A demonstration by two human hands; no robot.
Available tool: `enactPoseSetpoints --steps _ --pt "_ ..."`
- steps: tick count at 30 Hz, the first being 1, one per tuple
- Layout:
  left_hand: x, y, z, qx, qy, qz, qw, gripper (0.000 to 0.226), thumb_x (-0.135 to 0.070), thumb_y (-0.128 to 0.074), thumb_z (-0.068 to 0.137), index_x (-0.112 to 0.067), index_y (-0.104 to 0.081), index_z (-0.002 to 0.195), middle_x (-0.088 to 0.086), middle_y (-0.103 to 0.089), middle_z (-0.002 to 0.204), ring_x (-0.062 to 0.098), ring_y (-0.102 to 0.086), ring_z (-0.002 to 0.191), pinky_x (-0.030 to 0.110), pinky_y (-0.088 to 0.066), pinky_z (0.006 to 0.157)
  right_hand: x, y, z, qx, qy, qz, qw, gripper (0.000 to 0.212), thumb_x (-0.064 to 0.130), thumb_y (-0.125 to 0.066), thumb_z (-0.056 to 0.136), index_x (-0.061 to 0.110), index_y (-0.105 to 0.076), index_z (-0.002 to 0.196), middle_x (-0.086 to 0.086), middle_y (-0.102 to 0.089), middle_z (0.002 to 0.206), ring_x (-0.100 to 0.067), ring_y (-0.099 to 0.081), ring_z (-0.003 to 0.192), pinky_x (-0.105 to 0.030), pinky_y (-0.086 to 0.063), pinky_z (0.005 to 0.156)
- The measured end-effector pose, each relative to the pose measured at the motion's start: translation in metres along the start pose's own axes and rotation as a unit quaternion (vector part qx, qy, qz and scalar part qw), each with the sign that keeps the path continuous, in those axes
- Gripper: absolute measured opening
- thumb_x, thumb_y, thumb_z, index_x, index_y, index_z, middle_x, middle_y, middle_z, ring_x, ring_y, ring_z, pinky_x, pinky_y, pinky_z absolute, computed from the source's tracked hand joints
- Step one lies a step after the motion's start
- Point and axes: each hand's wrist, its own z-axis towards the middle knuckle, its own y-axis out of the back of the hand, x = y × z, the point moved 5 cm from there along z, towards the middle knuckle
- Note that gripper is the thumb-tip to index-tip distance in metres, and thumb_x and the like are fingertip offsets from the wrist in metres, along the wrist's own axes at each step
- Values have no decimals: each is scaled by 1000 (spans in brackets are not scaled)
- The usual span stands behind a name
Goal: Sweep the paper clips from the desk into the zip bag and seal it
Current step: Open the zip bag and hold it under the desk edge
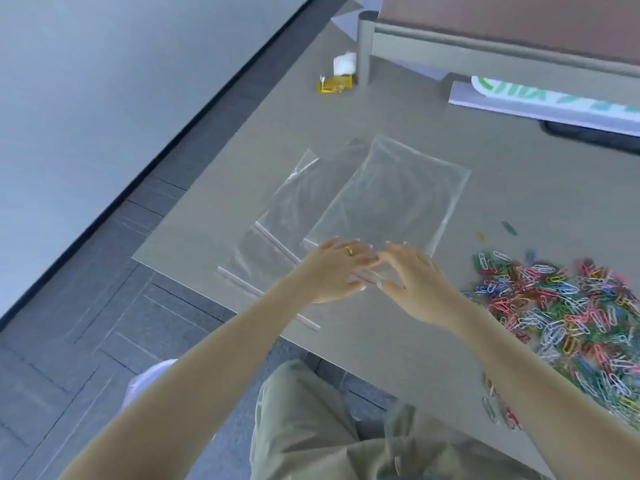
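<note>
A clear zip bag [391,199] lies flat on the grey desk [398,341], its red-lined mouth toward me. My left hand [332,275] and my right hand [415,282] both rest on that mouth edge, thumbs and fingers pinching the plastic, fingertips nearly touching each other. A big heap of coloured paper clips [581,327] is spread on the desk to the right of my right hand. The bag holds nothing that I can see.
More clear zip bags [277,230] lie overlapped to the left of the held bag, near the desk's left edge. A yellow box [336,84] and a white wad sit at the back. A printed sheet [554,98] lies far right. A few stray clips [498,407] lie near the front edge.
</note>
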Motion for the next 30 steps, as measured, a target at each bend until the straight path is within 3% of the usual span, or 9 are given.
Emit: enactPoseSetpoints --steps 5,8,10,14,16,19,22,26,30 --pt "4 -6 -1 -132 -33 -33 990 27 -17 -55 87 -24 -60 113 3 -55 130 21 -48 121 35 -43 91 -14 -32 -9 -29 20 -96 995 59 34 -45 92 24 -19 144 2 -11 157 -22 -6 144 -39 -5 114" --pt "1 -7 -4 -204 -38 25 978 19 -14 -50 89 -19 -63 102 5 -66 113 24 -58 105 36 -49 76 -14 -34 -13 -83 34 -91 992 55 31 -43 94 26 -20 143 2 -10 157 -22 -2 144 -42 -2 114" --pt "-1 -1 -6 -260 12 46 964 20 -20 -42 89 -14 -61 93 8 -68 93 29 -60 89 36 -46 62 -10 -35 -22 -143 43 -75 986 58 29 -46 93 24 -19 144 0 -6 157 -24 1 144 -42 -1 114" --pt "-31 31 -30 -428 122 -4 896 23 -21 -40 85 -9 -59 87 15 -65 84 36 -58 71 42 -50 55 -2 -28 -60 -313 84 132 937 71 20 -55 88 21 -12 145 -3 -1 157 -19 -3 143 -27 -9 112" --pt "-61 38 -45 -468 129 -56 873 16 -14 -45 84 -5 -57 80 16 -63 79 36 -54 66 40 -49 56 -2 -32 -75 -314 89 268 906 76 17 -56 88 20 -7 146 1 -2 156 -11 -3 143 -18 -8 109" --pt "-110 23 -65 -437 122 -168 875 14 -11 -50 83 -6 -57 72 15 -60 66 25 -49 55 31 -38 49 6 -44 -97 -214 88 460 857 70 21 -56 84 29 -19 143 7 -35 145 -7 -38 130 -34 -29 110" --pt "-142 -6 -86 -388 120 -279 870 14 -19 -53 85 -13 -57 73 5 -59 59 11 -47 45 20 -35 44 10 -53 -129 -175 129 501 837 44 15 -44 74 25 -53 116 -1 -65 111 -7 -61 99 -37 -47 93" --pt "-163 -47 -112 -368 132 -402 828 22 -25 -50 88 -9 -56 75 15 -62 66 24 -58 57 36 -49 56 3 -85 -161 -65 154 577 800 35 11 -42 77 18 -58 107 -9 -66 100 -24 -61 101 -51 -47 95" --pt "-179 -96 -127 -325 159 -450 816 28 -20 -46 90 -5 -57 69 13 -60 62 27 -62 53 33 -52 51 -16 -110 -188 -57 116 505 853 28 8 -43 77 29 -61 75 13 -59 62 -4 -57 65 -28 -48 67"
